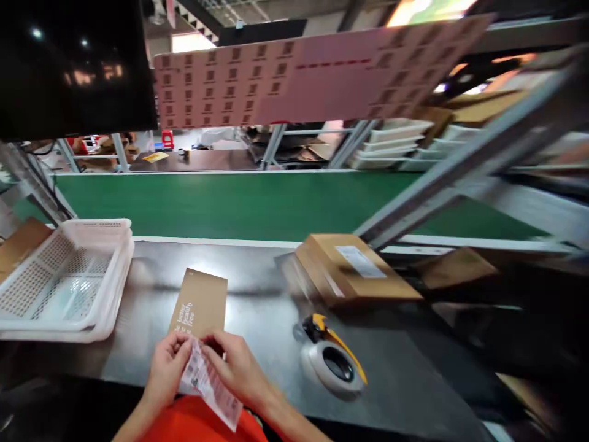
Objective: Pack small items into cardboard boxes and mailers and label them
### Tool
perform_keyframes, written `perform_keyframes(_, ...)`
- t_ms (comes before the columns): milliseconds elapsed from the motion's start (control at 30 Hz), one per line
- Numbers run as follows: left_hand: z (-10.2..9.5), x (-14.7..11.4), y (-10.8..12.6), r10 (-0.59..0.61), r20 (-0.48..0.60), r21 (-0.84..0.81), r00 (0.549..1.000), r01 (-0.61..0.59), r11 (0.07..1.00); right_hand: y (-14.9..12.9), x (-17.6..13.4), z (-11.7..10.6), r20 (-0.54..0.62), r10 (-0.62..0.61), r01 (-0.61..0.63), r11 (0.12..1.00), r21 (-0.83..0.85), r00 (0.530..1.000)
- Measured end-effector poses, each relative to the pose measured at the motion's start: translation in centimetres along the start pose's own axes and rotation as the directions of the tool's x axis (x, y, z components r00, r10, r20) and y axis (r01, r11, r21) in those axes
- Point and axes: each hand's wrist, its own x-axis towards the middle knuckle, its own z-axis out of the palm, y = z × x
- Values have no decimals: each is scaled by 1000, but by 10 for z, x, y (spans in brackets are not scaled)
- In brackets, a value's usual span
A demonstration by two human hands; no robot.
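Observation:
Between my hands is a creased white printed label sheet (212,387), hanging down toward the table's front edge. My left hand (169,362) pinches its upper left side with thumb and fingers. On the other side, my right hand (234,365) grips the upper edge, its fingertips partly hidden. Just beyond my fingers a flat brown cardboard mailer (202,301) with white lettering lies on the metal table (257,307); my hands overlap its near end. To the right sits a tape dispenser (335,362) with a yellow frame and a clear roll.
Stacked white plastic baskets (122,270) stand at the left. A brown carton (354,270) with a white label rests at the right, near a slanted metal post (442,178). Behind the table runs a green conveyor belt (239,205). A monitor (78,67) and a pink code board (322,80) hang above.

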Motion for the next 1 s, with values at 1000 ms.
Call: perform_keyframes(1000,-9,11,-31,129,24,202,991,-131,971,35,15,11,122,-615,588,650,-481,779)
